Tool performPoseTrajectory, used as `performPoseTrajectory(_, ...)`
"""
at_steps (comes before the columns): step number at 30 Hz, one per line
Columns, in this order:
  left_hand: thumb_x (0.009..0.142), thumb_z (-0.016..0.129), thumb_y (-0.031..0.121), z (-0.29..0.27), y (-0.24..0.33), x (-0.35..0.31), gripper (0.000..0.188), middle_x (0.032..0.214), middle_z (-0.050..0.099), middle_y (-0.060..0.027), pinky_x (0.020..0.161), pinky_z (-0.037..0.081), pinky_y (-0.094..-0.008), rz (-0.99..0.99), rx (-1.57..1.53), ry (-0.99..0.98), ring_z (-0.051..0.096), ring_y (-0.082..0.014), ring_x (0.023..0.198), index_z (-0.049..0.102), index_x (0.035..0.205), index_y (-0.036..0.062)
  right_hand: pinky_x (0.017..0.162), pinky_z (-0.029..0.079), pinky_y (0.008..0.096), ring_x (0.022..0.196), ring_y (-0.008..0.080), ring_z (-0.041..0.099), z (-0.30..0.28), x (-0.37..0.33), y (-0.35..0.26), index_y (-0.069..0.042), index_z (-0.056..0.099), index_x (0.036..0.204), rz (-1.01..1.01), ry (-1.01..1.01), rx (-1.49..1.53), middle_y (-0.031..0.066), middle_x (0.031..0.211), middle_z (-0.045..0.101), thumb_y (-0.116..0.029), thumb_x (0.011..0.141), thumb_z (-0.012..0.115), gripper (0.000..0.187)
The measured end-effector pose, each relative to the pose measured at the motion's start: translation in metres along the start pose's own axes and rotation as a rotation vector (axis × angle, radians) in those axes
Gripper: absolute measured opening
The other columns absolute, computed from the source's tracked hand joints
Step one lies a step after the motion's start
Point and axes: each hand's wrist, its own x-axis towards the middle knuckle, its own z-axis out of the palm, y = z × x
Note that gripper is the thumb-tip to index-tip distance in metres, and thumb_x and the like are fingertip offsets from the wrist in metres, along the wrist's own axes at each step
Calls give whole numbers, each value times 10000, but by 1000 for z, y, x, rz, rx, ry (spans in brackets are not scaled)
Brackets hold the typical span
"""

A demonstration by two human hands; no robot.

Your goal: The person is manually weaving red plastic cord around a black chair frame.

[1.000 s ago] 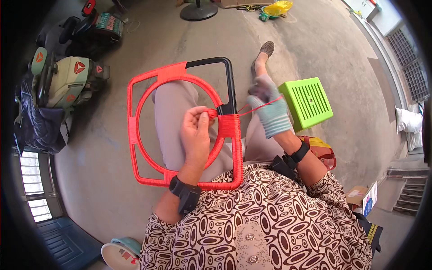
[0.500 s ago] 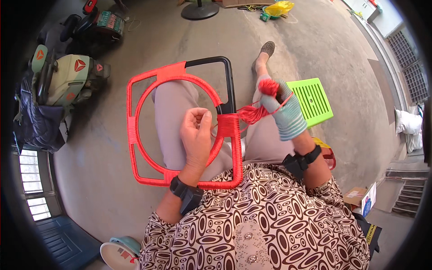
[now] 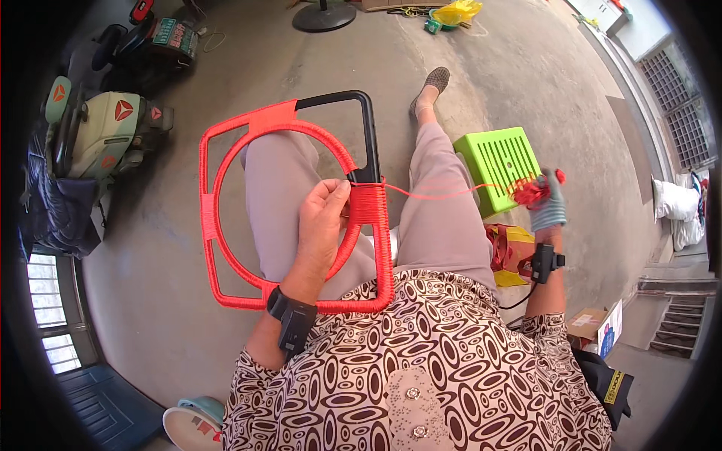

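Note:
A square frame (image 3: 207, 248) with a round ring inside rests across my lap, mostly wrapped in red cord. Its far right corner is bare black (image 3: 368, 124). With thumb and fingers pinched, my left hand (image 3: 322, 218) grips the frame where the wrapping meets the black part. From there a single red strand (image 3: 436, 197) runs right to my right hand (image 3: 547, 203), which wears a striped grey-green glove and is closed on a bundle of red cord (image 3: 530, 192). That hand is out beside the green stool, somewhat blurred.
A bright green slatted stool (image 3: 498, 169) stands right of my knee. Near it lies a yellow and red bag (image 3: 513, 255). A scooter (image 3: 105, 135) is at the left, basins (image 3: 192, 428) at the lower left, a cardboard box (image 3: 588, 323) at the lower right.
My right hand has moved out to the right with the cord bundle, drawing the strand long. My left hand now pinches at the frame's edge, where before it hovered inside the ring.

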Motion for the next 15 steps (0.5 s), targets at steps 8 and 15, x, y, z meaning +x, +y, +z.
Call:
performPoseTrajectory(8, 930, 554, 192, 1, 2, 1, 90, 748, 600, 30, 528, 463, -168, -21, 42, 14, 559, -38, 601, 565, 925, 103, 635, 543, 300, 731, 161, 627, 186, -120, 71, -23, 505, 1249, 624, -808, -319, 81, 899, 625, -211, 893, 562, 407)
performPoseTrajectory(15, 922, 562, 184, -10, -3, 5, 82, 740, 592, 31, 553, 475, -183, -42, -29, -57, 561, -43, 618, 562, 933, 104, 665, 539, 321, 834, 198, 618, 164, -103, 78, -30, 541, 971, 550, -665, -127, 113, 964, 623, -285, 832, 658, 313)
